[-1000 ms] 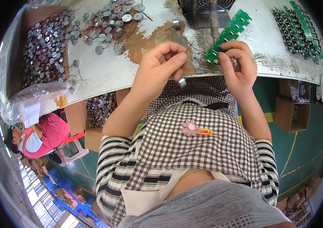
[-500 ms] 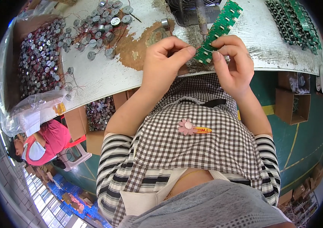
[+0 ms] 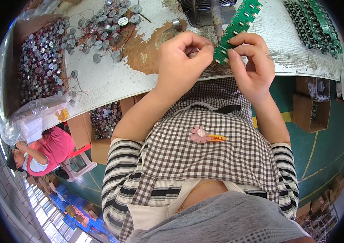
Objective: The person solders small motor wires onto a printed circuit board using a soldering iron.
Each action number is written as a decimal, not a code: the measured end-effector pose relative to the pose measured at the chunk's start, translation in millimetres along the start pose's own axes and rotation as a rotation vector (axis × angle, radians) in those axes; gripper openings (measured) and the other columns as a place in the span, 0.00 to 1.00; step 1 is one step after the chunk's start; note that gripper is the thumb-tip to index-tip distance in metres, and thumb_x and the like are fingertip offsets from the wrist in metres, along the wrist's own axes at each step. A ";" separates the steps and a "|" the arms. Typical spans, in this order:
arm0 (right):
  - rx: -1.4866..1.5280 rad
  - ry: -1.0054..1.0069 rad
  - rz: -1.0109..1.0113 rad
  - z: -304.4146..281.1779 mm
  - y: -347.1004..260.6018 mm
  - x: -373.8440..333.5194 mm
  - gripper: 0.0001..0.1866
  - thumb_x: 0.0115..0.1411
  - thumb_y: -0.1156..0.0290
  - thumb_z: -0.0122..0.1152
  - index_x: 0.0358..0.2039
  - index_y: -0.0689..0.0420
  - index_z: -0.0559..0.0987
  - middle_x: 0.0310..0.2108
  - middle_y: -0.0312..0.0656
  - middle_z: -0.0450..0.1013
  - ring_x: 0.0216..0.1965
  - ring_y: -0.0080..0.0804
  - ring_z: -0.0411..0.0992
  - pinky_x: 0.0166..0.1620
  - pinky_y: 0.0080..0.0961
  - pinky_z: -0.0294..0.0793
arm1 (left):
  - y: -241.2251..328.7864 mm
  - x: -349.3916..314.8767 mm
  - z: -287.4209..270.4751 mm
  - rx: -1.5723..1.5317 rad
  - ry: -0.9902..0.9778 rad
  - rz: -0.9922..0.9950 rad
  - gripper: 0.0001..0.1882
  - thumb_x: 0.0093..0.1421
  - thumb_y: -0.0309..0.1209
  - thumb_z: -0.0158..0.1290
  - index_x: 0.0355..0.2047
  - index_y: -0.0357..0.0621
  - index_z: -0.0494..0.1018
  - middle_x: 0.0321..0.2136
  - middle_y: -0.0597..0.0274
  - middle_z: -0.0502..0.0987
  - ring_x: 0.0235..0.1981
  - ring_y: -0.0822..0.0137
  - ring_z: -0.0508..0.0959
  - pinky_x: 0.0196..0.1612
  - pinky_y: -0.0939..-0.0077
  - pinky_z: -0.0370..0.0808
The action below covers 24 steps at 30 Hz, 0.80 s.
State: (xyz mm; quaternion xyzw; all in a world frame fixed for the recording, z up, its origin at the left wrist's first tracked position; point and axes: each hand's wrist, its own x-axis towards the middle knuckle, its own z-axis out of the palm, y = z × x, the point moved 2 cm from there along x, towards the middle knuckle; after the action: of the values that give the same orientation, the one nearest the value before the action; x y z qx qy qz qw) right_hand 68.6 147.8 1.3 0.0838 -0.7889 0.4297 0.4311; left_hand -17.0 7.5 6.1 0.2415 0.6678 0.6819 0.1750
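Observation:
My right hand [image 3: 253,67] pinches the lower end of a long green circuit board [image 3: 240,23] between thumb and fingers. The board slants up and away to the right, with a row of small pale parts along it. My left hand [image 3: 185,60] is closed, thumb against forefinger, on a thin red wire [image 3: 193,51] at the board's left edge. Whatever hangs on the wire inside the curled fingers is hidden. Just beyond the fingertips, a metal soldering iron [image 3: 215,18] points down beside the board.
Small round motors [image 3: 107,28] with red wires lie loose at the back left, beside a box full of them [image 3: 42,60]. A black fan [image 3: 190,12] stands behind the iron. Stacked green boards [image 3: 315,26] lie far right. A person in pink [image 3: 52,152] sits to the left.
Both hands have shifted slightly right, the left one also a little upward. The board has moved slightly right with my right hand. The seated person's arm has risen.

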 end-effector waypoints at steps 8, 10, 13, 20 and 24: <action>-0.042 0.011 -0.003 -0.7 -1.5 1.4 0.07 0.47 0.86 0.62 0.26 0.65 0.73 0.32 0.49 0.74 0.28 0.31 0.73 0.30 0.19 0.73 | 5.8 0.0 2.8 0.048 0.026 0.023 0.03 0.51 0.23 0.56 0.25 0.36 0.74 0.21 0.70 0.74 0.19 0.85 0.65 0.22 0.88 0.63; -0.028 0.009 0.017 0.0 -3.4 -5.0 0.06 0.47 0.85 0.62 0.25 0.65 0.73 0.32 0.49 0.73 0.28 0.32 0.72 0.30 0.20 0.72 | 5.2 -5.1 2.6 0.096 0.011 0.045 0.03 0.51 0.23 0.56 0.26 0.36 0.74 0.20 0.71 0.74 0.19 0.85 0.65 0.21 0.88 0.62; -0.013 0.005 0.026 -0.8 -4.7 -9.1 0.06 0.48 0.85 0.60 0.25 0.64 0.72 0.33 0.50 0.73 0.29 0.31 0.72 0.29 0.19 0.72 | 4.4 -7.5 1.2 0.109 -0.011 0.036 0.03 0.51 0.23 0.56 0.26 0.36 0.74 0.20 0.70 0.74 0.19 0.85 0.64 0.21 0.88 0.62; 0.037 0.011 0.077 0.5 -5.4 -9.0 0.06 0.49 0.86 0.59 0.27 0.65 0.72 0.34 0.49 0.73 0.27 0.27 0.72 0.29 0.18 0.72 | 2.1 -3.6 1.3 0.026 -0.012 0.029 0.03 0.50 0.23 0.56 0.25 0.36 0.74 0.20 0.70 0.73 0.19 0.84 0.65 0.21 0.87 0.63; 0.011 0.033 0.077 4.1 -3.8 -5.3 0.06 0.49 0.86 0.60 0.27 0.65 0.72 0.32 0.48 0.73 0.26 0.27 0.72 0.28 0.17 0.74 | 0.8 -0.1 0.0 0.120 -0.020 0.033 0.03 0.53 0.23 0.57 0.27 0.36 0.74 0.21 0.70 0.74 0.22 0.84 0.68 0.25 0.88 0.66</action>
State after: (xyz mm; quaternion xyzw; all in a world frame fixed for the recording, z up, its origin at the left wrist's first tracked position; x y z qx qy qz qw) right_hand 71.3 141.1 -1.4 0.0485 -0.7820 0.4516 0.4268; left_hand -16.9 7.4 6.8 0.2695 0.7015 0.6412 0.1555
